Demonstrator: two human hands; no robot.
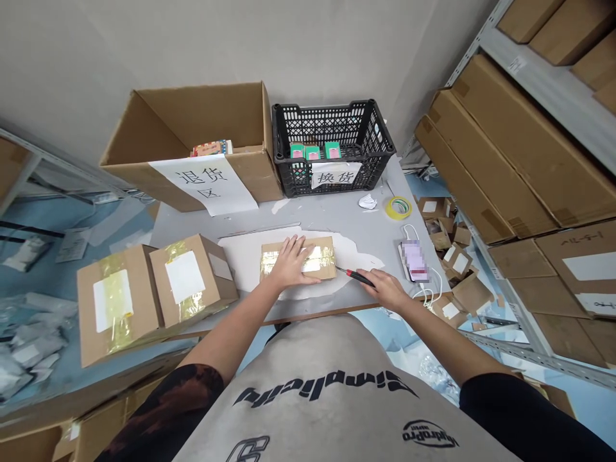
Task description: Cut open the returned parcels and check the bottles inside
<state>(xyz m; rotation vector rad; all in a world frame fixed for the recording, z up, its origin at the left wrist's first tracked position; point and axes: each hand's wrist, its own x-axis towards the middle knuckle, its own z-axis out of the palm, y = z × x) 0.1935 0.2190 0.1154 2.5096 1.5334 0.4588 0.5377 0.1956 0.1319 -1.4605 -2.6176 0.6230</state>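
A small taped carton [323, 247] lies flat on a torn white sheet [240, 247] in the middle of the table. Spread over the carton's top, my left hand [294, 262] presses on it with the fingers apart. My right hand [384, 287] is closed around the black-and-red handle of a utility knife [359, 276]. The knife's thin blade points left and reaches the carton's right end; whether it cuts into the tape I cannot tell.
Two taped cartons [219, 269] stand at the table's left. Behind are a large open cardboard box [192, 122] and a black plastic crate [289, 183] with small green-and-pink boxes. A tape roll [398, 207], crumpled paper [367, 201] and a cabled phone [414, 262] lie right.
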